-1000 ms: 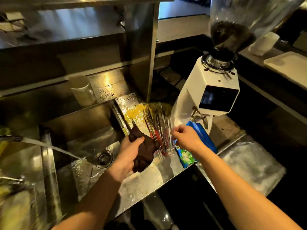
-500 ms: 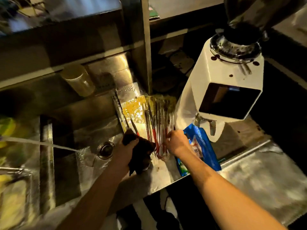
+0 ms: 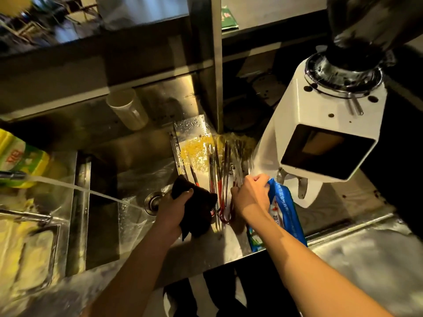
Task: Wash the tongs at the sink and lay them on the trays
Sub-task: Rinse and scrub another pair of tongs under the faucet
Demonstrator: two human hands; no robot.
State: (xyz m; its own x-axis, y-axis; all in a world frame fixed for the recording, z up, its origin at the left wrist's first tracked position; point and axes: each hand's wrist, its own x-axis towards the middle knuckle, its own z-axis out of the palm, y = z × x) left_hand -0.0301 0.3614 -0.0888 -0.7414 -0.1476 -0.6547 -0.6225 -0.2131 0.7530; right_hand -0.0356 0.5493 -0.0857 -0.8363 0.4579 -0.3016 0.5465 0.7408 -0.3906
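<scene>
Several thin metal tongs [image 3: 223,170] with red handles lie side by side on a shiny steel tray [image 3: 190,131] to the right of the sink [image 3: 137,186]. My left hand [image 3: 175,207] is shut on a dark cloth [image 3: 198,209] at the tray's near left edge. My right hand [image 3: 250,197] rests fingers-down on the near ends of the rightmost tongs; its grip on them is hidden. Water streams from the tap [image 3: 12,175] into the sink basin beside the drain [image 3: 153,201].
A white coffee grinder [image 3: 320,133] looms close on the right, above a blue packet [image 3: 283,216]. A plastic cup [image 3: 128,108] stands on the ledge behind the sink. A yellow-green detergent bottle [image 3: 20,156] sits at far left. Steel counter [image 3: 366,259] extends right.
The view has tilted down and closer. My right hand has moved down onto the near ends of the tongs. My left hand keeps the cloth and shifted slightly toward the sink.
</scene>
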